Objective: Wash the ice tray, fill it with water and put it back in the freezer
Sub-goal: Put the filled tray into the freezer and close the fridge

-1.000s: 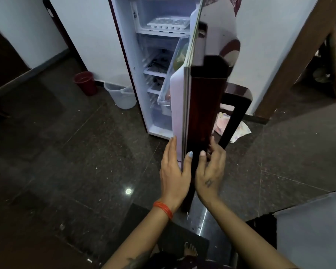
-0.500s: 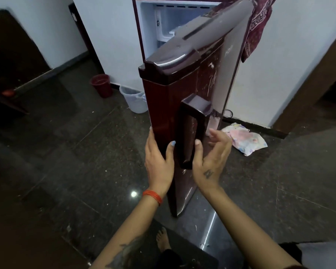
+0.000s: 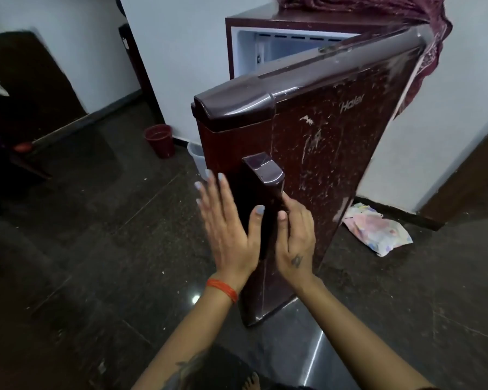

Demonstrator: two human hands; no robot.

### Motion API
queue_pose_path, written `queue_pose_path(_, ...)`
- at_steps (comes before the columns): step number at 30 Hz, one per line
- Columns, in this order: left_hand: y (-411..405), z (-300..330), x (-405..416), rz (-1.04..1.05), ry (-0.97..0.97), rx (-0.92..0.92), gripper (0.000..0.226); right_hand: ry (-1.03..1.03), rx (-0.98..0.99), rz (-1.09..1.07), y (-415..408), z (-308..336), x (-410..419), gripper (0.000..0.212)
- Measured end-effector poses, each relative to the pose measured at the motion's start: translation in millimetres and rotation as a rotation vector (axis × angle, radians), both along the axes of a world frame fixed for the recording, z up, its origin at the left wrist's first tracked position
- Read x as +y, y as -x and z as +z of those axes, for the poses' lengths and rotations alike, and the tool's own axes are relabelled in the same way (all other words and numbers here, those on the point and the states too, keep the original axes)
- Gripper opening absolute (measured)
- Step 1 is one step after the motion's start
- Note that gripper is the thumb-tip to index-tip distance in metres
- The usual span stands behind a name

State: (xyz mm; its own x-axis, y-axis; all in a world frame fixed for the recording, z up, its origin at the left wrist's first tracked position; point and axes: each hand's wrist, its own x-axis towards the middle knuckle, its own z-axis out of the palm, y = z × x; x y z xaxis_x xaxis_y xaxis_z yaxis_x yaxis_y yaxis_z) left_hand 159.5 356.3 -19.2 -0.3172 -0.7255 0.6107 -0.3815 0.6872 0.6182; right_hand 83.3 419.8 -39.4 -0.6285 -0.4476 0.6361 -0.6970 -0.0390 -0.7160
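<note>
The maroon fridge door (image 3: 321, 153) stands partly ajar, and a strip of the white freezer interior (image 3: 282, 49) shows above its top edge. The ice tray is hidden behind the door. My left hand (image 3: 226, 229) lies flat with its fingers spread against the left side of the door handle (image 3: 261, 198). My right hand (image 3: 295, 237) presses the handle's right side, fingers curled toward it. Neither hand holds anything.
A maroon cloth (image 3: 406, 12) drapes over the fridge top. A red bucket (image 3: 159, 139) and a white bucket (image 3: 196, 159) stand by the wall to the left. A crumpled pale cloth (image 3: 375, 229) lies on the dark floor to the right. A dark doorway is at far left.
The door has swung further toward the fridge, hiding the shelves and the ice tray that showed one second ago. Both hands moved from the door's edge to either side of the handle.
</note>
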Motion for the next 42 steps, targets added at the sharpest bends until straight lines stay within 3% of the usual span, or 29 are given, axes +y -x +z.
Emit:
queue_pose_path(4, 7, 6, -32, -0.026, 0.035, -0.096, 0.082, -0.027, 0.114, -0.080, 23, 10, -39, 0.041)
queue_pose_path(9, 19, 8, -75, 0.008, 0.022, -0.157, 0.097, -0.151, 0.259, -0.129, 61, 18, -93, 0.057)
queue_pose_path(24, 66, 11, -212, 0.110, 0.068, -0.169, 0.099, -0.196, 0.481, -0.154, 123, 0, -217, 0.061)
queue_pose_path(31, 93, 16, -268, 0.091, 0.130, -0.219, 0.093, -0.287, 0.544, -0.252, 154, 6, -256, 0.090)
queue_pose_path(42, 136, 17, -354, -0.019, 0.124, -0.249, 0.093, -0.429, 0.611, -0.486, 192, 2, -317, 0.102)
